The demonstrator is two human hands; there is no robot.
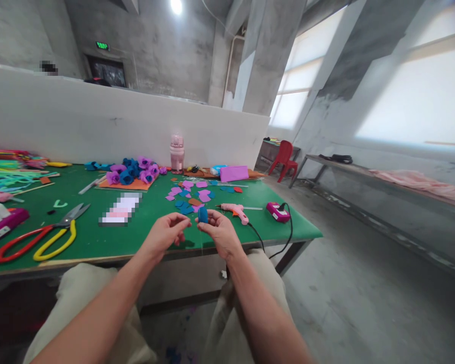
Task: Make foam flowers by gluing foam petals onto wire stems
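Note:
My right hand (pixel 222 235) pinches a small rolled blue paper flower (pixel 202 215) just above the table's front edge. A thin strand hangs straight down below it. Close by on the left, my left hand (pixel 167 235) has thumb and forefinger pressed together; what lies between them, if anything, is too small to make out. Cut purple petals (pixel 203 195) and blue petals (pixel 183 206) are scattered on the green table (pixel 155 202) beyond my hands. A pink glue gun (pixel 237 210) lies to the right of my right hand, its cord running off the edge.
Large scissors (pixel 66 222) with red and yellow handles lie at left. Finished purple and blue flowers (pixel 127 174) are heaped at the back. Behind them stand a pink bottle (pixel 177 154) and a white partition (pixel 129 126). A purple power socket (pixel 278 212) sits at right.

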